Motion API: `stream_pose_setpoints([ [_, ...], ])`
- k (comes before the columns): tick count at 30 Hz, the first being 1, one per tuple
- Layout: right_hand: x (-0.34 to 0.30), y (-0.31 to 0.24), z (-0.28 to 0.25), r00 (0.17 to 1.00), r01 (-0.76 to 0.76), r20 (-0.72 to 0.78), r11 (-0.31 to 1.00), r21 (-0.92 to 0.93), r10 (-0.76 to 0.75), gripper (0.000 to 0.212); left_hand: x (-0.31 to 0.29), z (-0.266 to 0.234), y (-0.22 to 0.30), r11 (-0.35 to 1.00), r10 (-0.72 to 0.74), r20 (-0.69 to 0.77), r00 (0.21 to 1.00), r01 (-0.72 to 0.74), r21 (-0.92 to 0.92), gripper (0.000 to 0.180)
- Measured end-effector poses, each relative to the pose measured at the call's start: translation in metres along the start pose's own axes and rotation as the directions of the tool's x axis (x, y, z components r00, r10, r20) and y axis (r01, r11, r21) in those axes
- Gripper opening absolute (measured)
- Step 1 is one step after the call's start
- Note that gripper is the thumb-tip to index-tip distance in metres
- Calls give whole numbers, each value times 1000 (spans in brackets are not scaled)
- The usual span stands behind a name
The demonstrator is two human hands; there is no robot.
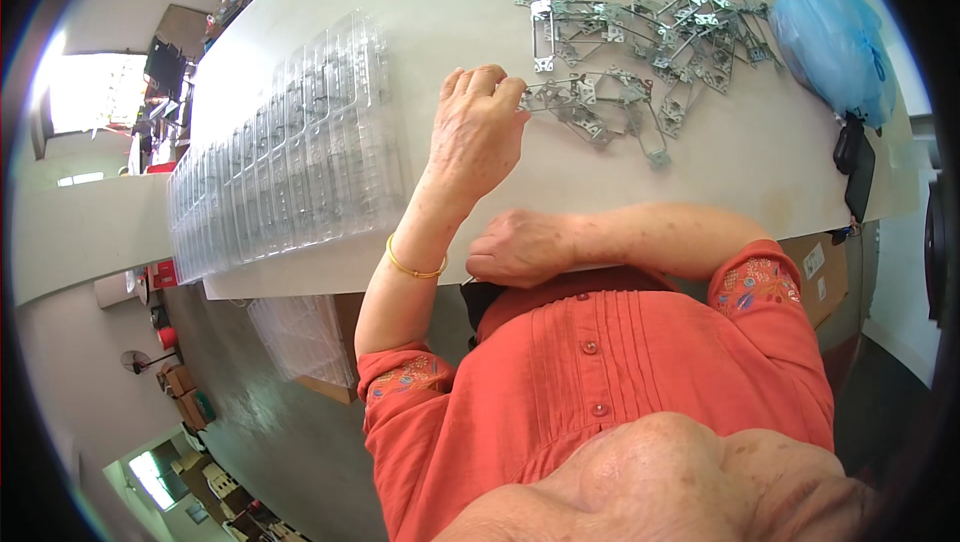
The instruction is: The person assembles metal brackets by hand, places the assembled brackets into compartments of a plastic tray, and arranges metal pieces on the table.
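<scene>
My left hand [478, 130] reaches over the white table with its fingers curled down. Its fingertips close on the end of a thin metal bracket frame [548, 96] at the near left edge of a loose pile. The pile of metal bracket frames [690, 27] is tangled, with flat punched end plates and thin rods. My right hand [525, 247] is closed at the table's near edge, in front of my body. A small tip shows below its fingers, but what it holds is mostly hidden.
Clear plastic trays [290, 152] with rows of compartments lie on the table's left. A blue plastic bag [835, 42] sits at the far right, with a black object [855, 167] below it. More clear trays [300, 337] and a cardboard box [815, 277] stand below the table.
</scene>
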State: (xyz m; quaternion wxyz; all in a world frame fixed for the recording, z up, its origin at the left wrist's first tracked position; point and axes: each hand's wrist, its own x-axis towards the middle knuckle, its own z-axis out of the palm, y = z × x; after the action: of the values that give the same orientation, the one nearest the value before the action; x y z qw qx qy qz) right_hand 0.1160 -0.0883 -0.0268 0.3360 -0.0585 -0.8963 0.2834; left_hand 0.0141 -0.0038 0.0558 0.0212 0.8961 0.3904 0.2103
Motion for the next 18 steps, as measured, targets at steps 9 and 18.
stream_pose_setpoints([
  [9,-3,5,1,997,32,77,998,-59,-27,12,10,30,10,1000,28,95,995,-28,-8,40],
  [18,-3,10,5,998,55,38,998,-31,-54,15,19,45,5,988,145,101,984,-149,30,39],
])
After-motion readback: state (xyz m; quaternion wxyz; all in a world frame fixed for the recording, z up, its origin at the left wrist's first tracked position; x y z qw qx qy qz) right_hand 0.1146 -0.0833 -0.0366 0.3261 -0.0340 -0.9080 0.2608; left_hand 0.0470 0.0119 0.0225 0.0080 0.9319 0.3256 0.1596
